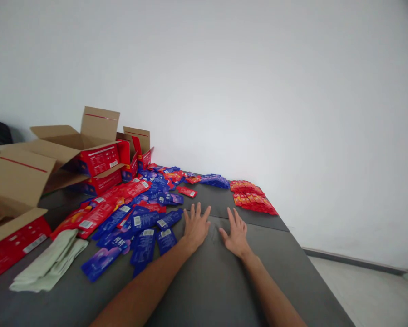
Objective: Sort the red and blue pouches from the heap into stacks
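Observation:
My left hand [196, 228] is over the dark table [220, 277], fingers spread and holding nothing, just right of a blue packet [169, 219]. To its right, my right hand [236, 234] is also spread, with nothing in it. Many loose blue and red packets [144, 245] lie in a heap left of my hands. A single red packet [187, 191] lies beyond my left hand. Overlapping red-orange packets [253, 200] form rows beyond my right hand, and a row of blue packets [214, 180] is near the wall.
Open red cardboard boxes [100, 161] stand at the back left, with another open box [16, 236] at the near left. A folded pale green cloth [50, 261] lies beside it. The white wall [244, 91] borders the table's far side.

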Demonstrator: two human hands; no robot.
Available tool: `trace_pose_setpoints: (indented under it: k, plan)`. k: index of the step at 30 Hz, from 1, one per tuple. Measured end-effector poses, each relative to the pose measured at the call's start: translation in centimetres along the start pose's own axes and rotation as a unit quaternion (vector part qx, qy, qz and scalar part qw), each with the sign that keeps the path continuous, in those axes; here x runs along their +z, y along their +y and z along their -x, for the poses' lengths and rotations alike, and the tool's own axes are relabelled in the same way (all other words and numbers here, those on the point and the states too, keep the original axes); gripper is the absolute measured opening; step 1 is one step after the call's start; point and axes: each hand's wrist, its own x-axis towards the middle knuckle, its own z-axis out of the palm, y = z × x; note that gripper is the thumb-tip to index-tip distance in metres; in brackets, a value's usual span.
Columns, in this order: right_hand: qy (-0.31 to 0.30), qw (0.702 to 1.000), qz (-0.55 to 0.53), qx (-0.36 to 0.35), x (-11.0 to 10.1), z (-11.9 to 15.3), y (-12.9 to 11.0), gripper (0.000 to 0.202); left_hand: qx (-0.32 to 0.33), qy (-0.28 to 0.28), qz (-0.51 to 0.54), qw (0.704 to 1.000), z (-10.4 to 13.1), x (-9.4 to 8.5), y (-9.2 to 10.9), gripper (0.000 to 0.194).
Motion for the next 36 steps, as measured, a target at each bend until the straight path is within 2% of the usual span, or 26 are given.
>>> trace_pose_setpoints:
  k: [6,11,19,22,26,31,33,36]
  plan:
    - [-0.022,1.000,-0.005,-0.004,-1.3,2.2,-4.1,0.080,-0.006,-0.009,0.004,1.000,3.2,-1.7,-1.6,0.064]
    - [-0.040,0.999,-0.010,0.009,-2.0,3.1,-6.7,0.077,0.004,-0.008,-0.004,1.000,5.0,-2.8,-3.4,0.060]
    - [-0.065,0.997,-0.039,0.025,-0.5,3.0,-9.3,0.073,-0.096,-0.001,-0.065,0.993,5.3,-3.1,-5.9,0.058]
    - [-0.069,0.996,-0.052,0.026,0.7,3.0,-10.0,0.071,-0.103,-0.009,-0.068,0.992,5.3,-2.5,-6.0,0.052]
    - [-0.080,0.993,-0.074,0.037,1.9,3.1,-10.3,0.068,-0.059,-0.015,-0.038,0.997,5.2,-1.9,-5.7,0.044]
    - [-0.060,0.992,-0.104,0.045,1.8,3.1,-9.9,0.063,-0.006,-0.034,0.030,0.999,4.7,-1.9,-5.1,0.050]
    - [-0.060,0.991,-0.115,0.038,1.6,3.0,-9.7,0.061,-0.018,-0.035,0.036,0.999,4.4,-2.0,-5.0,0.052]
    - [-0.069,0.989,-0.129,0.032,1.6,3.0,-9.4,0.054,-0.063,-0.032,0.015,0.997,4.1,-1.9,-5.1,0.041]
